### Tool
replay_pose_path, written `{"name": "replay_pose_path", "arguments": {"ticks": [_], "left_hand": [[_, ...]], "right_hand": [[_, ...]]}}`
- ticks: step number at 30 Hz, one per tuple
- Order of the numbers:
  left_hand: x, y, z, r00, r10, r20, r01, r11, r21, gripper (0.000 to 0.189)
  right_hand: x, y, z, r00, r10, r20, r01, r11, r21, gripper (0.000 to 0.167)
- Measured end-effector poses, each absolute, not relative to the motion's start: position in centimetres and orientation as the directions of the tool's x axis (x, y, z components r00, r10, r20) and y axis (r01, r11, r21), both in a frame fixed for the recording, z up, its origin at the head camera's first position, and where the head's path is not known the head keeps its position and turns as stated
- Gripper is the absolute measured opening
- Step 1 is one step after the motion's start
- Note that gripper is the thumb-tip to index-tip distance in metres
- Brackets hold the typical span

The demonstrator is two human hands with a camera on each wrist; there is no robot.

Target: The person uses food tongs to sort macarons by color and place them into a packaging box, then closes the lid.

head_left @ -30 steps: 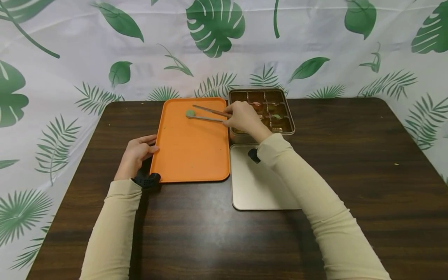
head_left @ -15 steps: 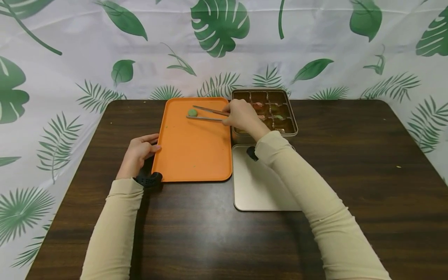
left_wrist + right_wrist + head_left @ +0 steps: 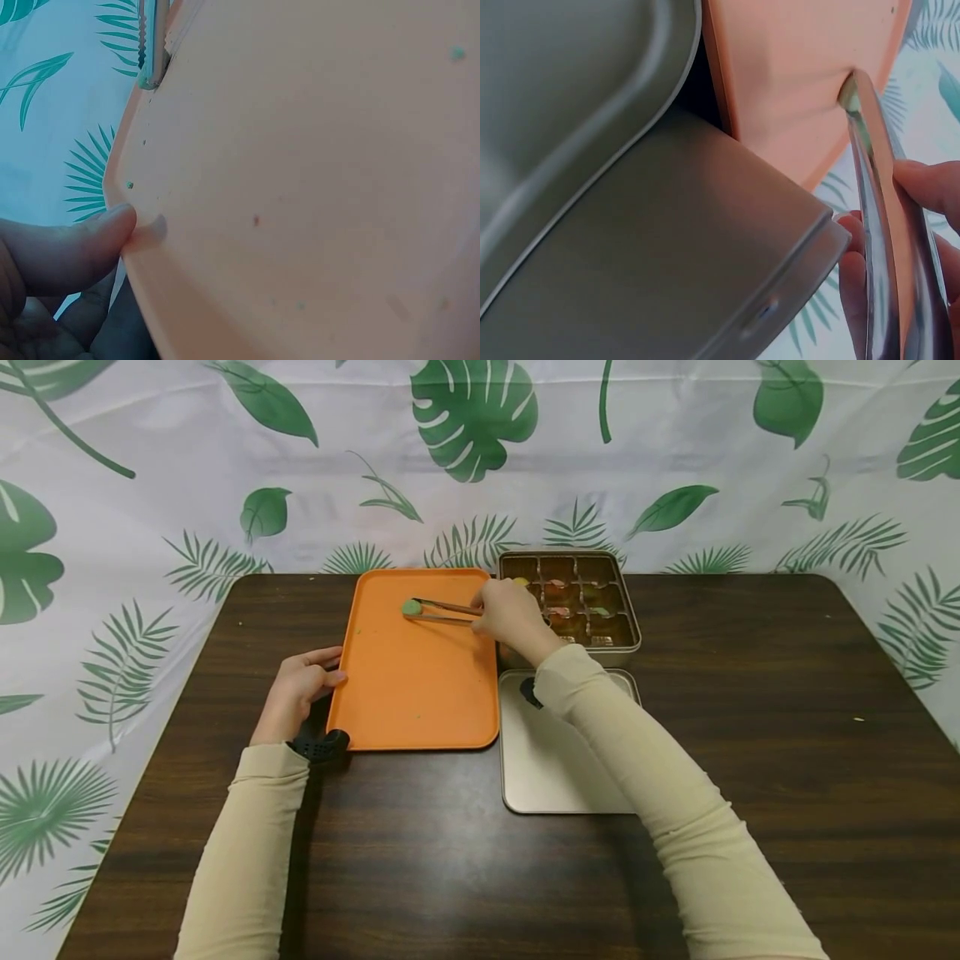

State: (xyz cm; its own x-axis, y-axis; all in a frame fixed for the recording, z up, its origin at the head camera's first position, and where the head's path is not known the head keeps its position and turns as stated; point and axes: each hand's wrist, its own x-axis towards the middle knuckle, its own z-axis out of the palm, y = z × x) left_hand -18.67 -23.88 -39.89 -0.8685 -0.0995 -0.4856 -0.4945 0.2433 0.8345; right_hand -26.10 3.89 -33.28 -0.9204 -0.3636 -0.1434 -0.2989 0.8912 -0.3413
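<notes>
My right hand holds metal tongs over the far part of the orange tray. A small green round piece sits between the tong tips, which look pressed against it. In the right wrist view the tongs run from the fingers toward the tray, with the pale green piece at their tips. My left hand grips the tray's left edge. In the left wrist view its thumb lies on the rim, the other fingers partly hidden below.
Right of the tray stands a metal tin with a brown compartment insert holding several coloured pieces. A flat metal lid lies in front of it on the dark table. Crumbs dot the tray. A leaf-print cloth hangs behind.
The tong arms have come closer together, closing on the green piece. My right hand has shifted slightly left and toward me. The left hand keeps its hold on the tray.
</notes>
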Motion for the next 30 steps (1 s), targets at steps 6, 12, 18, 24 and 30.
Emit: {"name": "replay_pose_path", "arguments": {"ticks": [6,12,18,24,30], "left_hand": [[-18.7,-23.8,-39.9,-0.869,-0.093,-0.485,-0.492,0.250,0.834,0.056],[-18.5,-24.0,-39.8,-0.869,-0.090,-0.486,-0.492,0.258,0.832,0.056],[-18.4,-23.9,-39.8,-0.864,-0.091,-0.495,-0.501,0.254,0.828,0.056],[-18.5,-23.8,-39.9,-0.859,-0.108,-0.500,-0.510,0.260,0.820,0.056],[-18.6,-23.7,-39.9,-0.863,-0.121,-0.491,-0.504,0.267,0.821,0.055]], "right_hand": [[-25.7,4.1,-33.1,-0.923,-0.363,-0.128,-0.304,0.891,-0.336,0.037],[-25.4,4.9,-32.5,-0.933,-0.349,-0.087,-0.288,0.869,-0.402,0.037],[-25.3,6.3,-31.6,-0.944,-0.329,-0.019,-0.285,0.844,-0.455,0.036],[-24.8,8.2,-30.1,-0.948,-0.309,0.072,-0.301,0.803,-0.515,0.036],[-24.0,10.5,-28.4,-0.954,-0.269,0.131,-0.294,0.762,-0.576,0.037]]}}
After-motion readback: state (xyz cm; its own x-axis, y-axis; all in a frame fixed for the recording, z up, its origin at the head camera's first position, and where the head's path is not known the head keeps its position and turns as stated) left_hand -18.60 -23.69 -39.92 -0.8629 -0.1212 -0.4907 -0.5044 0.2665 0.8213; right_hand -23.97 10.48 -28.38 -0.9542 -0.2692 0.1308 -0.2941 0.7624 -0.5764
